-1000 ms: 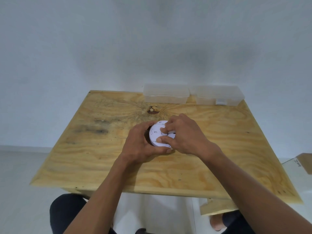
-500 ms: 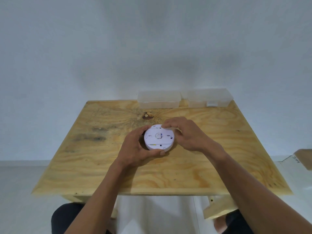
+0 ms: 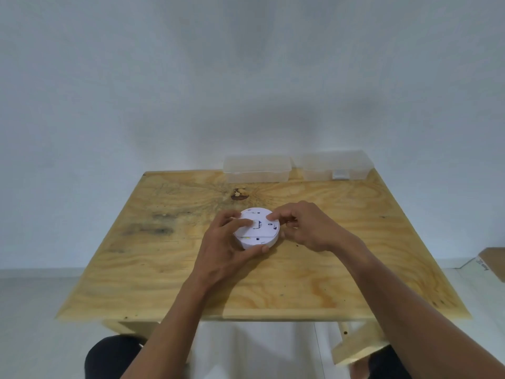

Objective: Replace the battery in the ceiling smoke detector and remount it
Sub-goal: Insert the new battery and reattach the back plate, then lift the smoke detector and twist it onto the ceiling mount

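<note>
A round white smoke detector (image 3: 263, 233) lies back side up on the middle of the wooden table (image 3: 164, 269). My left hand (image 3: 226, 253) wraps its left and near rim, the thumb under the front edge and a finger pressed on the centre of the back. My right hand (image 3: 308, 228) touches the detector's right rim with its fingertips. No battery can be seen.
Two clear plastic boxes (image 3: 257, 168) (image 3: 336, 166) stand side by side at the table's far edge against the white wall. A cardboard box (image 3: 492, 261) sits on the floor at the right. My knees show below the near edge.
The detector has turned in my hands. My left finger has come onto the centre of its back, and my right hand has slid from the top to the right rim.
</note>
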